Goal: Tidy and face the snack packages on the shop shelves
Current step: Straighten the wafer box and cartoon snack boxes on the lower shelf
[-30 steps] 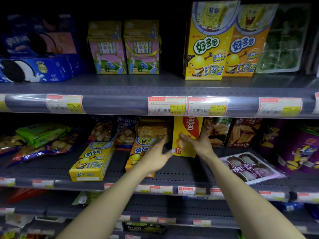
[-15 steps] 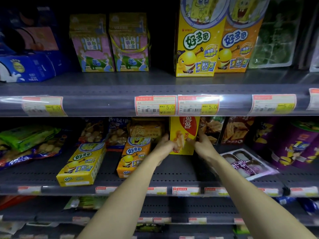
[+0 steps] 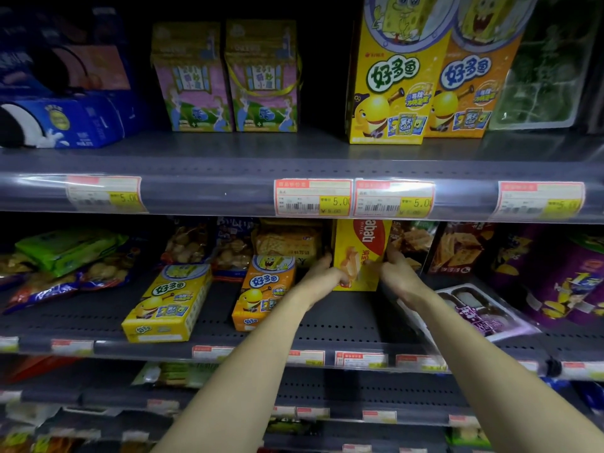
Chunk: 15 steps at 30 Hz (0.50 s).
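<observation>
Head view: both hands reach to the back of the middle shelf (image 3: pixel 327 308), where a yellow wafer box (image 3: pixel 358 256) stands upright. Left hand (image 3: pixel 322 277) and right hand (image 3: pixel 397 277) press its two sides, fingers seemingly curled around the edges. An orange fish-cracker box (image 3: pixel 261 292) lies just left.

Both hands on the wafer box

Left hand (image 3: pixel 322 278) and right hand (image 3: pixel 399 278) grip the upright yellow wafer box (image 3: pixel 359 256) from either side, just right of the orange box (image 3: pixel 261 292).

Shop: price-tagged shelves (image 3: pixel 228 197) of snacks
</observation>
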Available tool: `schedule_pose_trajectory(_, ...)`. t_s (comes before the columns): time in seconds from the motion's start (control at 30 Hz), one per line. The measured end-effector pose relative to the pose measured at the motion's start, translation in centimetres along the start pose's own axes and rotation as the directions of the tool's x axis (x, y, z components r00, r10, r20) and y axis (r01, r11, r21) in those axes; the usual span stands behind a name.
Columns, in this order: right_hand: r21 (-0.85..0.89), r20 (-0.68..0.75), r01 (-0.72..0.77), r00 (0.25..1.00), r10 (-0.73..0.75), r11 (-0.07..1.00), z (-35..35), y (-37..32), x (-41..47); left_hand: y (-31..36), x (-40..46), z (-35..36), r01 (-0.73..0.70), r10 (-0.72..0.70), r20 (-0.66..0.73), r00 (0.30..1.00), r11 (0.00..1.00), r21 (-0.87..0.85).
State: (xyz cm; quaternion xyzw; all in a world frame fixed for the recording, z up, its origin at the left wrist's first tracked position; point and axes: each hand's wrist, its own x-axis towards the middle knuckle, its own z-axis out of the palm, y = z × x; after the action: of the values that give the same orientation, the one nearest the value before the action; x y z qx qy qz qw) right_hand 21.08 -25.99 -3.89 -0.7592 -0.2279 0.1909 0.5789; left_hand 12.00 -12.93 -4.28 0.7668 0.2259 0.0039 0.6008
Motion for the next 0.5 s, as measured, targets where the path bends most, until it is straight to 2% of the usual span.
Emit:
schedule_pose_trajectory(0.13, -0.083, -0.065, -0.04, 0.997, 0.035, 0.996, 0.3, 0.6, -0.3, 1.1, -2.1, -0.7, -0.033, 0.037, -0.04, 0.998, 0.995, 0.09)
schedule_pose_trajectory(0.2, -0.135, -0.156, -0.086, 0.986, 0.065, 0.987, 0.9, 0.9, -1.0, 1.0, -3.1, -1.4, -0.075, 0.079, -0.023, 0.997, 0.987, 0.141)
schedule_pose_trajectory(0.3, -0.176, -0.318, -0.111, 0.947, 0.051, 0.978, 3.1, 1.4, -3.0, -0.1, -5.0, -3.4, -0.105, 0.118, -0.023, 0.993, 0.944, 0.312)
schedule_pose_trajectory(0.37, -0.228, -0.368, -0.106, 0.93, 0.015, 0.968, 4.8, 1.6, -4.6, -1.1, -6.7, -5.0, -0.146, 0.183, -0.039, 0.982, 0.88, 0.453)
schedule_pose_trajectory(0.43, -0.29, -0.362, -0.09, 0.932, -0.022, 0.953, 6.3, 1.3, -5.7, -2.1, -8.3, -6.6, -0.183, 0.258, -0.064, 0.964, 0.819, 0.543)
schedule_pose_trajectory(0.5, -0.329, -0.289, -0.042, 0.955, -0.059, 0.944, 7.6, 0.9, -6.3, -3.0, -9.6, -8.2, -0.188, 0.332, -0.115, 0.936, 0.751, 0.633)
